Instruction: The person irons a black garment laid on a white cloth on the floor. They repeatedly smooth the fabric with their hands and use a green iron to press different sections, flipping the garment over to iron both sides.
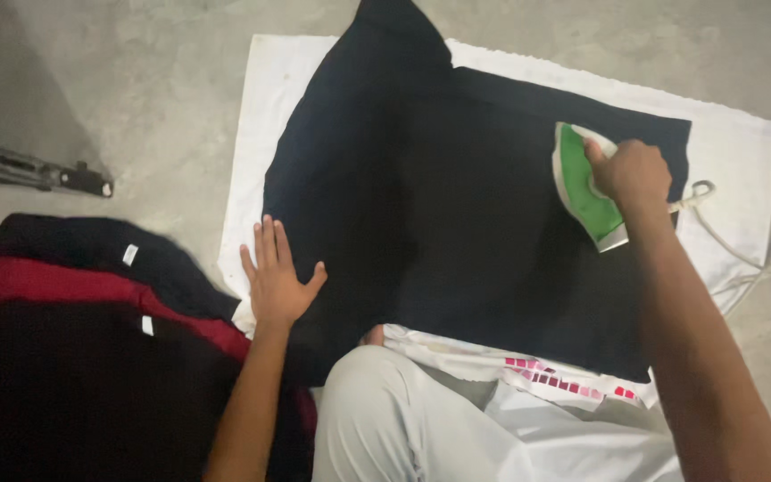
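1. Nearest the camera, the person's knee in pale trousers rises at the near edge of the white cloth, with a white garment with small pink squares lying just beside it.
2. At the near left, a pile of folded clothes lies on the floor, dark and red layers with small white tags showing.
3. The left hand lies open and flat, fingers spread, pressing on the near left edge of the dark garment, right by the pile.
4. The dark garment is spread flat over a white cloth on the concrete floor, reaching from the near edge to past the far edge.
5. The right hand is closed around the handle of a green and white iron, which sits on the garment's right part, near the cloth's right edge.
6. The iron's pale cord trails off to the right over cloth and floor.
7. Far left, a dark metal bar lies on the floor, well apart.
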